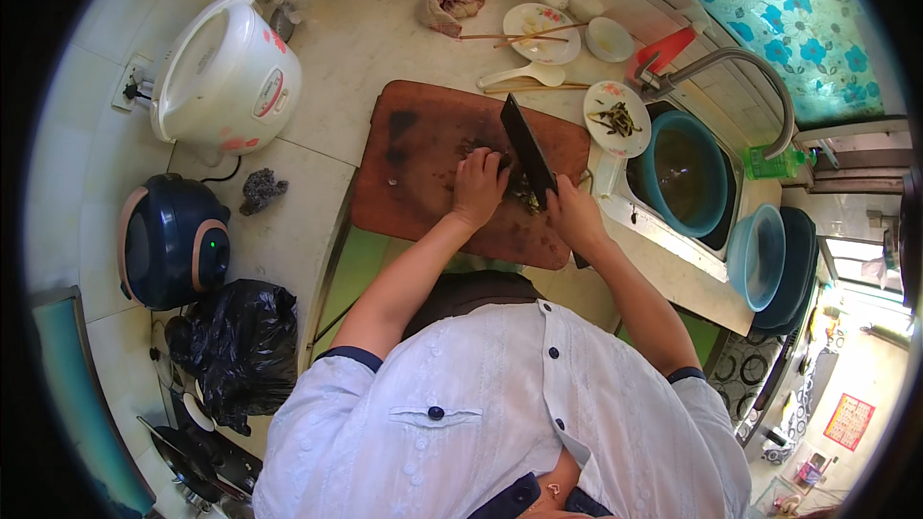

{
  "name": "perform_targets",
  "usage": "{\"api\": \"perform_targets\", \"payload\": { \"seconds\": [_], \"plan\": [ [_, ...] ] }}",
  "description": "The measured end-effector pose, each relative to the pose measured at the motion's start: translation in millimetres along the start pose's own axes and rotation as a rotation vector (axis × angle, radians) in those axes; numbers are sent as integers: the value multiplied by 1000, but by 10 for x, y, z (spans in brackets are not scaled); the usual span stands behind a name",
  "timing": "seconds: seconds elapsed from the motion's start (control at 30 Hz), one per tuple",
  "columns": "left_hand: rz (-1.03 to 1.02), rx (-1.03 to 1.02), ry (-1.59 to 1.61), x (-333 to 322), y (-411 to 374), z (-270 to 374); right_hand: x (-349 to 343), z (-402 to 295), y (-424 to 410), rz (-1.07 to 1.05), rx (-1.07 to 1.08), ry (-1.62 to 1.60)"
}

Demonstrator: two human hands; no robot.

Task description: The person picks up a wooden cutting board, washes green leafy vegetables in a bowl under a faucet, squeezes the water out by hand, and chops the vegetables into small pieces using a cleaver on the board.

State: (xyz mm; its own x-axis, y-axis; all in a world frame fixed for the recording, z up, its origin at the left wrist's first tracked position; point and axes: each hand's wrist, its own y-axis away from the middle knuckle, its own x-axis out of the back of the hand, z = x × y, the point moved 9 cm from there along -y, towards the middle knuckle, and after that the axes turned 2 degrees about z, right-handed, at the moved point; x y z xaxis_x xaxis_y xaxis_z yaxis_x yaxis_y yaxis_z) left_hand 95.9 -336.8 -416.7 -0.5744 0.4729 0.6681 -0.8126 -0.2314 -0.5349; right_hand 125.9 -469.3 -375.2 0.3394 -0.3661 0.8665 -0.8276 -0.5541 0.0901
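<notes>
A reddish-brown wooden cutting board (418, 194) lies at the counter's front edge. My right hand (575, 215) grips a dark cleaver (528, 148), its blade pointing away from me over the board. Beside the blade, my left hand (479, 186) presses with bent fingers on a small dark piece of food (504, 161), too covered to name. Chopped greenish bits (532, 202) lie under and beside the cleaver, near my right hand. Dark scraps are spread beyond my left fingers. A white plate (597, 107) holding dark green strips stands just past the board's right corner.
At right, a blue basin (721, 180) of water sits in the sink under a curved faucet (775, 72). Beyond the board are a white spoon (530, 74), chopsticks (512, 37), a floral plate (555, 52) and a small bowl (610, 40). Two cookers (227, 79) stand left.
</notes>
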Motion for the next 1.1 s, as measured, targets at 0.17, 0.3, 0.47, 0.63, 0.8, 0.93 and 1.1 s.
{"api": "perform_targets", "payload": {
  "seconds": [0.17,0.3,0.47,0.63,0.8,0.93,1.1],
  "plan": [
    [-152,-31,-16,-103,60,4,-45,-143,234,-164,-17,133],
    [-217,110,259,-443,203,-230,-500,14,-82,-52,5,252],
    [-12,-2,-131,-38,75,-21,-135,-51,-70,-7,25,23],
    [-14,57,-130,-53,119,-104,-117,-133,198,-239,-10,31],
    [-60,63,-148,-19,107,-55,-425,-170,-59,-40,121,102],
    [-79,87,-43,-156,205,-125,-429,-75,-57,-12,180,74],
    [-116,74,-169,174,347,80,-423,-59,-109,-46,257,53]
  ]
}}
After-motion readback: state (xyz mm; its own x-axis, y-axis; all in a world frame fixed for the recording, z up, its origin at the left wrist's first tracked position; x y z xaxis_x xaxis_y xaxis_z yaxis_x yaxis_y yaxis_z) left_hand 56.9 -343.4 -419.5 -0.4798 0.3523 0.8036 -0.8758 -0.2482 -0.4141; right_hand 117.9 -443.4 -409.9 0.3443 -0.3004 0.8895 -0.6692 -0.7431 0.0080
